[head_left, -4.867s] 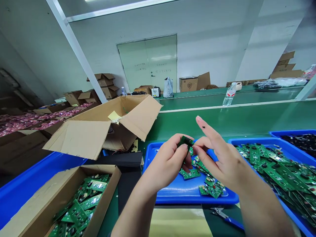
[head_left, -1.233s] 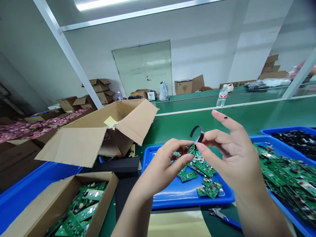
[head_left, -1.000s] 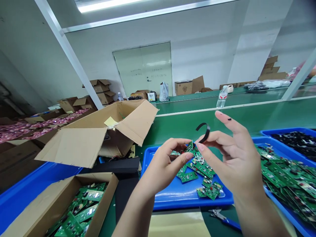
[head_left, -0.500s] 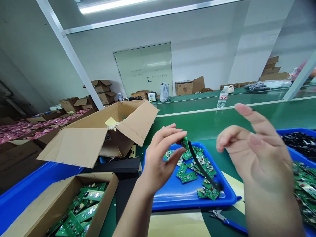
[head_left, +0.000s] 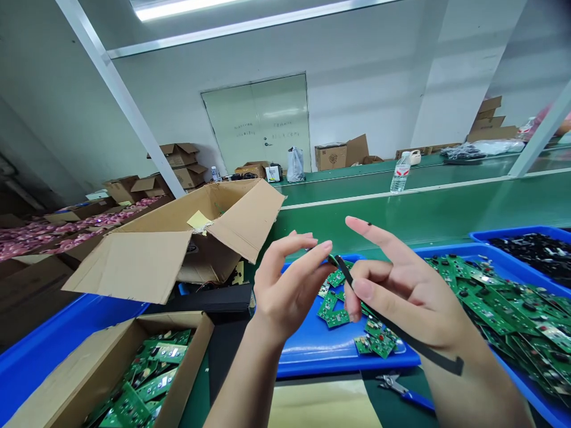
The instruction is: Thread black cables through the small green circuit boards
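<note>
My left hand [head_left: 285,285] pinches a small green circuit board [head_left: 332,260] between thumb and fingertips, above a blue tray [head_left: 312,351]. A long black strip [head_left: 401,336] hangs from that board and runs down across my right hand [head_left: 405,297]. My right thumb and middle finger close on the strip near the board, with the index finger stretched out. Several loose green boards [head_left: 352,309] lie in the tray under both hands.
A second blue tray [head_left: 504,309] heaped with green boards sits at the right, another with black parts [head_left: 535,244] beyond it. A cardboard box of boards [head_left: 134,374] is at the lower left, an open box [head_left: 191,238] behind it. Blue-handled cutters [head_left: 405,392] lie in front.
The black strip, curled above the board a second ago, now hangs straight and long. My right hand swung out to the right, then came back and closed on the strip near the board.
</note>
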`<state>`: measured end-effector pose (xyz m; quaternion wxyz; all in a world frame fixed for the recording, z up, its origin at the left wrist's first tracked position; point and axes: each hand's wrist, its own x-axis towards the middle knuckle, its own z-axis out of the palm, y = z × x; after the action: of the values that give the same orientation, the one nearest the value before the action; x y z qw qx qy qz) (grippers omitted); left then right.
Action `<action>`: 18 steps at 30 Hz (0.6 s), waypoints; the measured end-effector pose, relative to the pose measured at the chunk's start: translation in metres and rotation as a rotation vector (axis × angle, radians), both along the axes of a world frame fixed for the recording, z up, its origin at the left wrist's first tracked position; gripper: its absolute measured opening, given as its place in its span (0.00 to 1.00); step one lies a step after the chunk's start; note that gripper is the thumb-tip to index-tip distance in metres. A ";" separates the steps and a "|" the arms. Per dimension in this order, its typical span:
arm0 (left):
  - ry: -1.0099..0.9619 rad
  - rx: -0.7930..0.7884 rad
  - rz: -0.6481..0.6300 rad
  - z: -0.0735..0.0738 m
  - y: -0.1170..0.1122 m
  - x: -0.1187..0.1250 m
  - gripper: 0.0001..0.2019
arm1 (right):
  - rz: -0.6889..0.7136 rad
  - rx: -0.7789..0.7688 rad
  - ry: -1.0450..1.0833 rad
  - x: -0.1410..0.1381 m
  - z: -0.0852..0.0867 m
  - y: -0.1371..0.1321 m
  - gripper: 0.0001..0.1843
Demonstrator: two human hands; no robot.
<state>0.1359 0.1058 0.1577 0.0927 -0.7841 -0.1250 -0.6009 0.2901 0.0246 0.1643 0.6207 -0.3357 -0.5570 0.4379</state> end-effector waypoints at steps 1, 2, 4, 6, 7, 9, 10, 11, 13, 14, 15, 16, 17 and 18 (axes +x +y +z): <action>-0.005 0.002 -0.002 0.001 -0.001 0.000 0.14 | 0.006 -0.015 0.013 0.000 0.000 0.001 0.31; -0.010 -0.002 -0.004 0.001 -0.002 0.000 0.15 | 0.013 -0.029 0.015 0.001 0.000 0.002 0.32; -0.012 -0.026 -0.021 0.003 -0.004 0.000 0.16 | 0.035 -0.058 0.005 0.003 0.000 0.004 0.34; -0.006 -0.066 -0.055 0.004 -0.005 0.000 0.16 | 0.076 -0.089 0.010 0.004 0.000 0.007 0.35; 0.000 -0.087 -0.078 0.004 -0.005 0.000 0.16 | 0.097 -0.104 0.023 0.005 0.000 0.008 0.35; 0.018 -0.119 -0.131 0.005 -0.004 0.000 0.17 | 0.108 -0.124 0.054 0.007 0.000 0.010 0.35; 0.031 -0.136 -0.159 0.004 -0.004 0.000 0.17 | 0.100 -0.127 0.061 0.008 0.001 0.011 0.36; 0.042 -0.159 -0.186 0.004 -0.003 0.000 0.18 | 0.085 -0.127 0.056 0.009 0.001 0.011 0.35; 0.056 -0.224 -0.241 0.002 -0.003 0.000 0.19 | 0.055 -0.117 0.010 0.012 0.000 0.012 0.35; 0.057 -0.270 -0.272 0.001 -0.004 0.001 0.19 | 0.041 -0.108 -0.023 0.012 -0.001 0.013 0.34; 0.055 -0.323 -0.310 0.000 -0.004 0.001 0.19 | 0.027 -0.094 -0.054 0.013 -0.002 0.013 0.34; 0.051 -0.380 -0.356 -0.001 -0.005 0.002 0.19 | 0.007 -0.067 -0.080 0.013 -0.003 0.013 0.33; 0.048 -0.439 -0.407 -0.001 -0.007 0.003 0.18 | -0.028 -0.025 -0.102 0.013 -0.005 0.014 0.33; 0.045 -0.503 -0.453 -0.002 -0.008 0.004 0.18 | -0.082 0.028 -0.127 0.012 -0.006 0.014 0.33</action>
<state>0.1400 0.0978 0.1562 -0.2367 -0.8033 -0.0898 -0.5390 0.3020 0.0384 0.1580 0.6061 -0.3768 -0.5872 0.3819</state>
